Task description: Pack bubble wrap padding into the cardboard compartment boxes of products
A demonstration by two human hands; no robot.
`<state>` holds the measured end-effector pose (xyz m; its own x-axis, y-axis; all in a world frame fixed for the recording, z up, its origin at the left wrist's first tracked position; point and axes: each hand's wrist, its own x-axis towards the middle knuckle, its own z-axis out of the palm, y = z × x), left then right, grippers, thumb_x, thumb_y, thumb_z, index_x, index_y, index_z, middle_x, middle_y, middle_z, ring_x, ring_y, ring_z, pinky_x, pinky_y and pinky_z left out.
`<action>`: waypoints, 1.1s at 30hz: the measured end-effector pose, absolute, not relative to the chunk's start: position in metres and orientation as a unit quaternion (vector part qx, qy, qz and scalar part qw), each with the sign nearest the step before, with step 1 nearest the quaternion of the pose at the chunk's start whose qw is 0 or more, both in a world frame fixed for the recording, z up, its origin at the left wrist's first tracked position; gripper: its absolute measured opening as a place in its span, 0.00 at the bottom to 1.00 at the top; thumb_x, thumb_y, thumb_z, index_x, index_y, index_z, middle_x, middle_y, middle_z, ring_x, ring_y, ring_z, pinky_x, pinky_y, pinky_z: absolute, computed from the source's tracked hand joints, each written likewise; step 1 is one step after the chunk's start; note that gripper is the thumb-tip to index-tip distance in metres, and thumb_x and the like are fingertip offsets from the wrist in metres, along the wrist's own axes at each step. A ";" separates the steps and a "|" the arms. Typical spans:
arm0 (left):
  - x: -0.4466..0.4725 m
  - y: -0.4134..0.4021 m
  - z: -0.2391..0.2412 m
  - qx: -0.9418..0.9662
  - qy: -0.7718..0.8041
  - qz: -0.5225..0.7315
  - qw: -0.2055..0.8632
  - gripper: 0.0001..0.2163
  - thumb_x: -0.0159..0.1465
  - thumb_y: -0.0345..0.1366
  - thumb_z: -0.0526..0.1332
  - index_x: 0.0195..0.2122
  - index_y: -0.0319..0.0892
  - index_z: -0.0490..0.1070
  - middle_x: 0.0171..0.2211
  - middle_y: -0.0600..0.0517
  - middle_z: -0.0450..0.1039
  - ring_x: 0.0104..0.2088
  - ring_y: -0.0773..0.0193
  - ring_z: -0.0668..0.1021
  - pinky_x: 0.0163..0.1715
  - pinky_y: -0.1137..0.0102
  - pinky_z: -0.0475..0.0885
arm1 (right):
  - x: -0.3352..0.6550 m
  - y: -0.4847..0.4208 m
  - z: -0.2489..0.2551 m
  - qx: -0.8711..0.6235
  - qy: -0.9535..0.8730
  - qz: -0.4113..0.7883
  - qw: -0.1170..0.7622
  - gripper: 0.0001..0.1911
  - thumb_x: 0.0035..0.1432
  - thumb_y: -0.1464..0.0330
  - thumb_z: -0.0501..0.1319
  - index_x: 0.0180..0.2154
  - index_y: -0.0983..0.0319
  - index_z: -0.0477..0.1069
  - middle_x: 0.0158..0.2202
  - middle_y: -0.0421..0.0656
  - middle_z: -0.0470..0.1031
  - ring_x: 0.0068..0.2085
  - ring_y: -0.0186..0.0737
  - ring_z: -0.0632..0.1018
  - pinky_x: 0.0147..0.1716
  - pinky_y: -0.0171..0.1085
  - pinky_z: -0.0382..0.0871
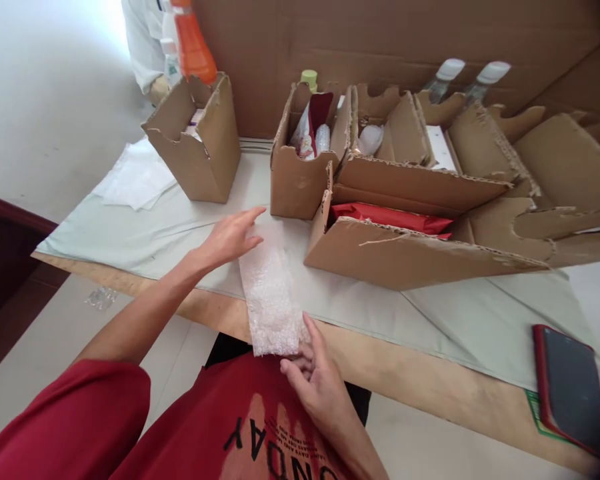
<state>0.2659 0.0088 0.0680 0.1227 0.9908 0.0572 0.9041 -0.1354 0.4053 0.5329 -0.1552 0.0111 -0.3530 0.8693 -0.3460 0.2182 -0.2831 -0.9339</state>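
A clear bubble-wrap bag (273,297) lies flat on the table, its lower end reaching past the wooden front edge toward my red shirt. My left hand (234,233) hovers by the bag's far left corner, fingers stretched out and apart, holding nothing. At the near right corner is my right hand (316,373), its index finger along the bag's side and the other fingers curled at the corner. The thumb sits just below the bag's near edge. Whether anything is inside the bag I cannot make out.
Behind stand an open cardboard box (200,147) and several cardboard bins holding packets, with a red packet (390,219) in the front bin. White sheets (135,175) lie at left, a phone (573,387) at right. An orange bottle (194,43) and a person's sleeve (143,43) show behind.
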 end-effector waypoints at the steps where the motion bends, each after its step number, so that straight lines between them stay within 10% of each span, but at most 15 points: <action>1: 0.267 0.014 0.061 0.747 0.636 0.157 0.114 0.31 0.60 0.33 0.67 0.65 0.38 0.64 0.53 0.40 0.75 0.53 0.46 0.76 0.54 0.52 0.71 | 0.534 -0.157 0.009 -0.502 -0.546 0.622 0.251 0.42 0.65 0.61 0.59 0.73 0.64 0.43 0.39 0.45 0.79 0.33 0.38 0.79 0.38 0.40 0.78; 6: 0.263 -0.038 0.033 0.773 0.570 0.277 0.039 0.20 0.65 0.30 0.59 0.58 0.38 0.70 0.56 0.38 0.73 0.57 0.46 0.74 0.58 0.48 0.70 | 0.575 -0.154 0.005 -0.541 -0.675 0.434 0.251 0.26 0.70 0.63 0.57 0.66 0.60 0.60 0.37 0.44 0.79 0.34 0.38 0.81 0.36 0.38 0.79; 11: 0.264 -0.139 0.022 0.840 0.465 0.219 0.174 0.30 0.57 0.24 0.58 0.62 0.43 0.66 0.65 0.40 0.66 0.69 0.44 0.63 0.65 0.43 0.63 | 0.579 -0.134 0.003 -0.390 -0.872 0.186 0.228 0.32 0.63 0.73 0.58 0.68 0.57 0.60 0.64 0.53 0.69 0.65 0.55 0.70 0.57 0.55 0.72; 19: 0.290 -0.160 -0.003 0.841 0.473 0.204 0.163 0.24 0.62 0.26 0.60 0.60 0.41 0.71 0.63 0.39 0.70 0.68 0.45 0.66 0.68 0.41 0.59 | 0.548 -0.121 0.003 -0.324 -0.907 0.181 0.196 0.21 0.64 0.69 0.61 0.58 0.60 0.70 0.66 0.56 0.65 0.66 0.57 0.66 0.58 0.58 0.70; 29: 0.286 -0.153 -0.001 0.786 0.476 0.322 0.227 0.12 0.69 0.27 0.57 0.49 0.44 0.76 0.52 0.44 0.81 0.60 0.52 0.77 0.64 0.47 0.63 | 0.570 -0.112 0.012 -0.328 -0.911 0.171 0.180 0.38 0.62 0.70 0.62 0.70 0.59 0.53 0.72 0.57 0.54 0.71 0.59 0.59 0.60 0.59 0.67; 33: 0.285 -0.147 0.008 0.739 0.477 0.344 0.328 0.12 0.72 0.30 0.54 0.50 0.45 0.75 0.47 0.47 0.82 0.54 0.56 0.80 0.63 0.52 0.65 | 0.548 -0.099 0.004 -0.303 -0.897 0.222 0.234 0.37 0.61 0.74 0.59 0.70 0.57 0.54 0.66 0.54 0.67 0.67 0.54 0.67 0.59 0.56 0.68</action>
<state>0.2853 -0.1474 0.0078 0.3082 0.9307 0.1969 0.4795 -0.3307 0.8128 0.5477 -0.0990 0.0041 -0.7067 0.6475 0.2851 0.4401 0.7179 -0.5393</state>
